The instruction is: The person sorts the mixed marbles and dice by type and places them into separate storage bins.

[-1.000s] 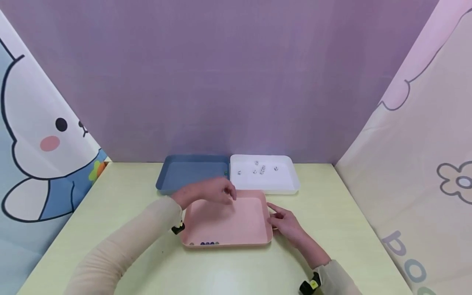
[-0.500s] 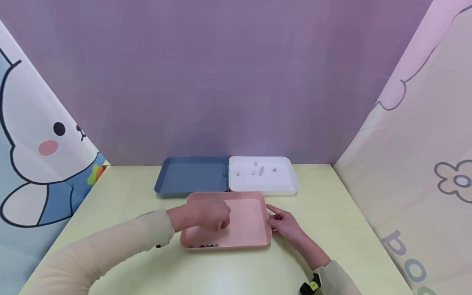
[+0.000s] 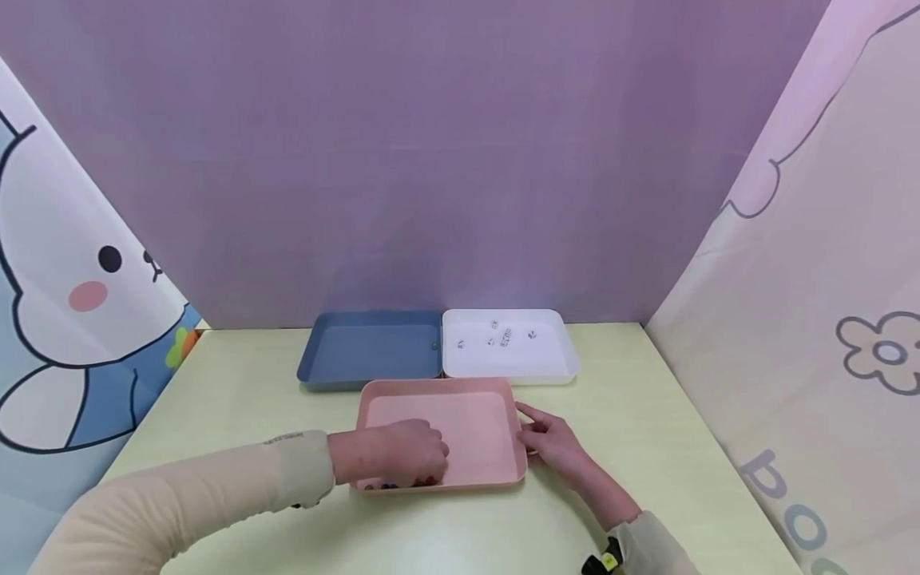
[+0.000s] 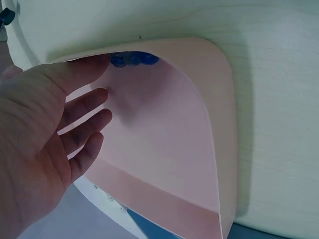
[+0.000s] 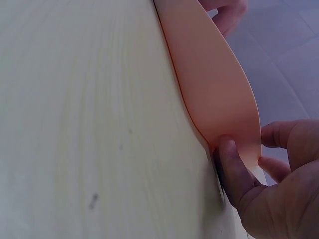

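In the head view my left hand [image 3: 408, 452] reaches into the pink tray [image 3: 483, 427], down at its front wall. Blue glass beads [image 4: 133, 59] lie in a row along that wall, with the thumb tip beside them in the left wrist view. The other fingers of this hand are loosely bent, with gaps between them. My right hand [image 3: 559, 447] holds the tray's right side by its front corner. In the right wrist view the thumb [image 5: 230, 159] presses on the outer wall, and fingertips touch the rim from the other side.
Behind the pink tray stand a blue tray [image 3: 377, 347], with one small bead [image 3: 434, 346] at its right wall, and a white tray [image 3: 549, 363] with several clear beads [image 3: 505, 338]. A purple panel [image 3: 424, 160] rises behind the table [image 3: 237, 391].
My left hand has moved from above the back of the pink tray down to the beads at its front wall. The right hand keeps its hold on the tray.
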